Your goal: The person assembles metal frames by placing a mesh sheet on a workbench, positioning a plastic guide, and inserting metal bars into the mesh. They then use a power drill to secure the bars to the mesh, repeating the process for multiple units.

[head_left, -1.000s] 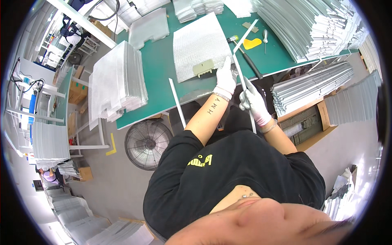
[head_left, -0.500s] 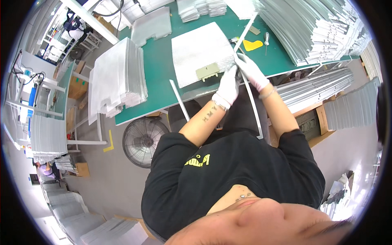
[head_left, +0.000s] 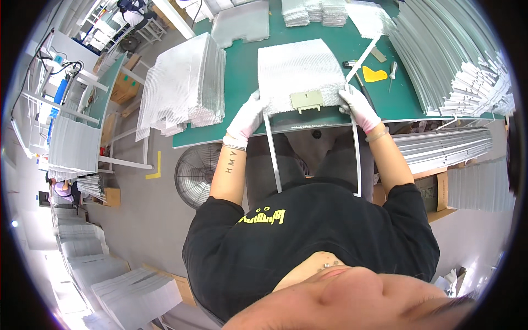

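A pale mesh sheet (head_left: pixel 300 63) lies at the near edge of the green table, with a beige toothed block (head_left: pixel 307 100) on its near edge. My left hand (head_left: pixel 247 116), in a white glove, closes on the sheet's left near corner. The top of a thin pale metal strip (head_left: pixel 273 154) meets the sheet beside those fingers, and the strip runs down toward my lap. At the sheet's right near corner, my gloved right hand (head_left: pixel 360 108) pinches a second pale strip (head_left: pixel 356 159). Its fingertips are partly hidden there. Another strip length (head_left: pixel 364 59) slants away from that corner across the table.
A stack of mesh sheets (head_left: pixel 181 77) stands left on the table (head_left: pixel 242 66). Right of my work lie a yellow scraper (head_left: pixel 375 74), a screwdriver (head_left: pixel 392 70) and a dark-handled tool (head_left: pixel 363 88). Long strips (head_left: pixel 445 49) pile up far right. A floor fan (head_left: pixel 195 176) stands below left.
My hands were together at the sheet's right near corner. My left hand has moved left to the other corner, where the left strip now meets the sheet. The view has shifted.
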`<state>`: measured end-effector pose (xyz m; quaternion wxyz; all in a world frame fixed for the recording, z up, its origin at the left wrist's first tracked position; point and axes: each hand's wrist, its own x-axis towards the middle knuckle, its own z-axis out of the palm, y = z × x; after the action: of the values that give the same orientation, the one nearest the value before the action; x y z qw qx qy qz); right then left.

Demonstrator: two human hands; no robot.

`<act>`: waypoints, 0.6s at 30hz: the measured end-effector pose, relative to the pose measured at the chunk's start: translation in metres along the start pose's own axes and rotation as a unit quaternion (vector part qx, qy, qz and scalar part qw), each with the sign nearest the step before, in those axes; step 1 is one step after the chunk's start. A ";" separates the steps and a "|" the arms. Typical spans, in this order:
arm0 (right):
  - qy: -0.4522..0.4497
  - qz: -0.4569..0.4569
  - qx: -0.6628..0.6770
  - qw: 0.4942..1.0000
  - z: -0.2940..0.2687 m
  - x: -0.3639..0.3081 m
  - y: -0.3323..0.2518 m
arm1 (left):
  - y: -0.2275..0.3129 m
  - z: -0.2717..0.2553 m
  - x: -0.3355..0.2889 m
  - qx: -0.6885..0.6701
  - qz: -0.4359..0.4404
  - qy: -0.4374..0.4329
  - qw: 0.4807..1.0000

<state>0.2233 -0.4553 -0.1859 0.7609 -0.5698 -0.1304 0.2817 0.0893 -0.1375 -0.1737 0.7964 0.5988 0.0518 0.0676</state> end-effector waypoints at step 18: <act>0.033 -0.138 -0.061 0.988 0.049 -0.080 -0.051 | 0.072 0.055 -0.102 0.081 0.177 0.007 0.981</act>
<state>0.1477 -0.4726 -0.1122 0.7602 -0.6005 -0.2000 0.1467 -0.0055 -0.1870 -0.0892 0.7204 0.6605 -0.0444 0.2070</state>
